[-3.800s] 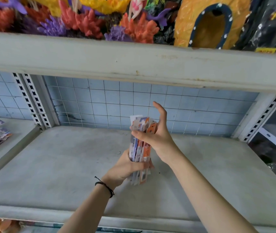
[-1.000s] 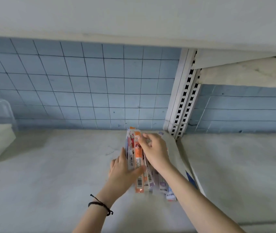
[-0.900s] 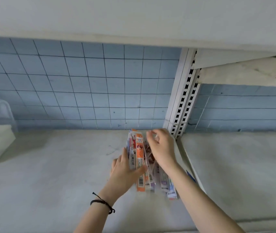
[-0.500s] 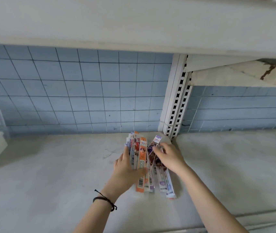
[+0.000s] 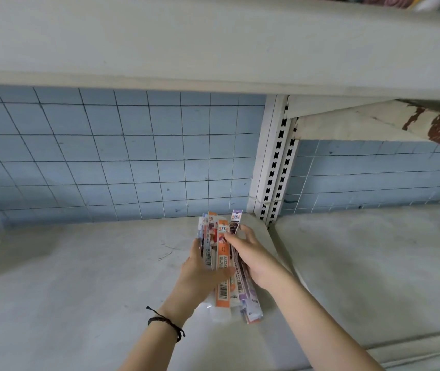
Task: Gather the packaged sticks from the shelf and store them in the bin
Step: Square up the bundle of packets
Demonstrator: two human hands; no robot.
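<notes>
One bundle of packaged sticks (image 5: pixel 223 263) over pale shelf (image 5: pixel 79 290), near blue tiled wall (image 5: pixel 106 156). Left hand (image 5: pixel 200 274) grips bundle, thumb across front. Right hand (image 5: pixel 253 258) pinches purple-topped stick (image 5: pixel 235 220) at bundle's right edge.

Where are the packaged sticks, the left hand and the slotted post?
packaged sticks (image 5: pixel 223 293), head view, barcode end of the orange pack.
left hand (image 5: pixel 198 275), head view, back of the hand.
slotted post (image 5: pixel 267 162), head view, its white front face.
</notes>
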